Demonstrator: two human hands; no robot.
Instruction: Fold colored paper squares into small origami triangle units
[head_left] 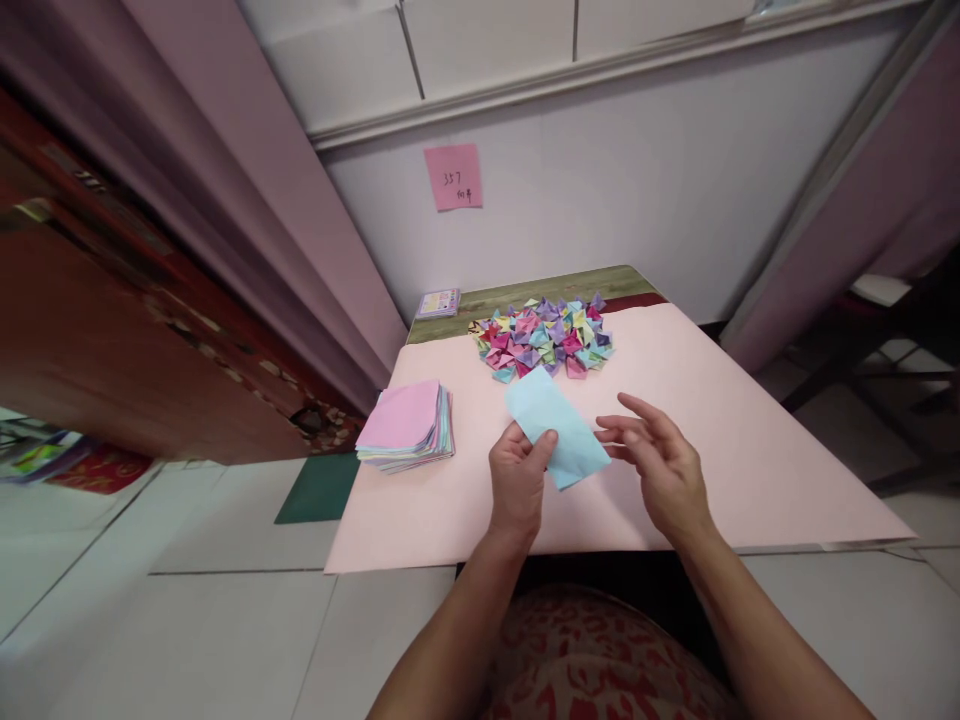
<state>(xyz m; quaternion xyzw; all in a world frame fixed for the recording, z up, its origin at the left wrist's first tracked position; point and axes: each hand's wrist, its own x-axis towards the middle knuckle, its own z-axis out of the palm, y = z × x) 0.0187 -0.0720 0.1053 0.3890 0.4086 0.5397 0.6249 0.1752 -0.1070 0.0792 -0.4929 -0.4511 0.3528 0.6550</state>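
Observation:
A light blue sheet of origami paper (564, 425), looking folded to a rectangle, is tilted above the table. My left hand (521, 475) pinches its lower left edge, thumb on top and fingers underneath. Close to the paper's right corner is my right hand (664, 465), its fingers apart and nothing held in them; whether a fingertip touches the corner I cannot tell. Beyond the paper lies a pile of small folded paper pieces (551, 335) in many colours. To the left of my hands stands a stack of square paper (401, 418), pink on top.
A pale pink sheet (750, 460) covers most of the table. At the back left corner rests a small printed packet (438, 303). A pink note (454, 178) with handwriting sticks to the wall. Curtains hang on both sides, and a red wooden piece (187, 330) stands left.

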